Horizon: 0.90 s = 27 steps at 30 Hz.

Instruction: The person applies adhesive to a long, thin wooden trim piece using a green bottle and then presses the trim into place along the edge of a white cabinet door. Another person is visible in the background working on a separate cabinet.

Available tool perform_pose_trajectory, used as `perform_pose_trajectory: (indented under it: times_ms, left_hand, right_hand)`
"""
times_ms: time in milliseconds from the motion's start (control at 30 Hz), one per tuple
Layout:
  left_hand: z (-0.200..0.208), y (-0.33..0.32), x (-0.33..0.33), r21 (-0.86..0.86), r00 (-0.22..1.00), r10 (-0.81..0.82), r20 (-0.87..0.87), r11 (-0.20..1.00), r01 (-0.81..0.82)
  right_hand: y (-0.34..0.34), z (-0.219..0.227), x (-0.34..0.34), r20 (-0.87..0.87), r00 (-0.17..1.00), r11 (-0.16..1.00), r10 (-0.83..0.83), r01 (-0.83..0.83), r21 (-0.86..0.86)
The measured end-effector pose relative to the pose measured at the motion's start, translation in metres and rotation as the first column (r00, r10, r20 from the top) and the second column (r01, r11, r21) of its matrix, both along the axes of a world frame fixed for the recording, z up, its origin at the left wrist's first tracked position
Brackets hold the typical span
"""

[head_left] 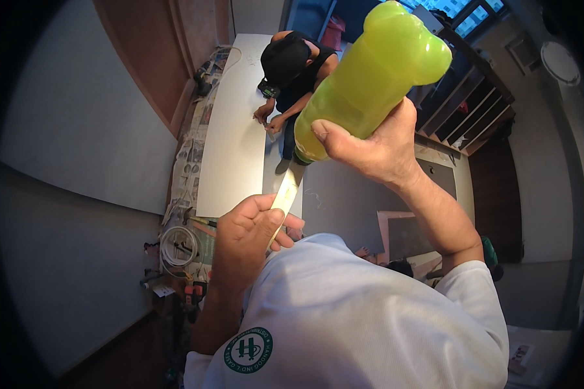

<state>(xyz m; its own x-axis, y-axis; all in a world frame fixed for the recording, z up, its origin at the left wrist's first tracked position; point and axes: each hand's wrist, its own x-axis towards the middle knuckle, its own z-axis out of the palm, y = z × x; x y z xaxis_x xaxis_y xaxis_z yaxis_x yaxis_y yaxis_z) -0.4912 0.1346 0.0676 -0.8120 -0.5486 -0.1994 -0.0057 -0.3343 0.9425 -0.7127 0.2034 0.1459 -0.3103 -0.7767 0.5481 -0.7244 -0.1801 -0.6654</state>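
My right hand (381, 148) is wrapped round a yellow-green plastic bottle (368, 76), which it holds tilted with its base up and its dark green neck end down. In my left hand (245, 228), a narrow pale strip (287, 190) is pinched between thumb and fingers, slanting up toward the bottle. The strip's upper end lies right at the bottle's neck; I cannot tell if they touch, or whether anything flows out. What the strip is made of does not show clearly.
Ahead, another person in a black cap (285, 59) bends over a long white panel (230, 129), both hands close together on a small item. A coiled pale hose (179, 246) lies at the left among tools. At the right stand a slatted rack (461, 107) and a pink-edged board (384, 236).
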Motion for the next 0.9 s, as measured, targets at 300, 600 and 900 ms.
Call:
perform_pose_trajectory:
  times_ms: [300, 600, 900]
  left_hand:
    - [0.001, 0.003, -0.002, 0.077, 0.995, -0.009, -0.102, 0.997, 0.017]
    - [-0.002, 0.002, -0.001, 0.003, 0.998, -0.038, 0.043, 0.999, 0.038]
    - [-0.006, 0.002, 0.002, -0.065, 0.997, -0.031, 0.069, 0.997, 0.035]
  right_hand:
    - [-0.005, -0.009, 0.021, -0.194, 0.971, 0.952, 0.137, -0.183, -0.243]
    - [-0.009, -0.012, 0.022, -0.231, 0.970, 0.929, 0.073, -0.151, -0.339]
    - [0.000, -0.001, 0.026, -0.259, 0.963, 0.977, 0.075, -0.123, -0.175]
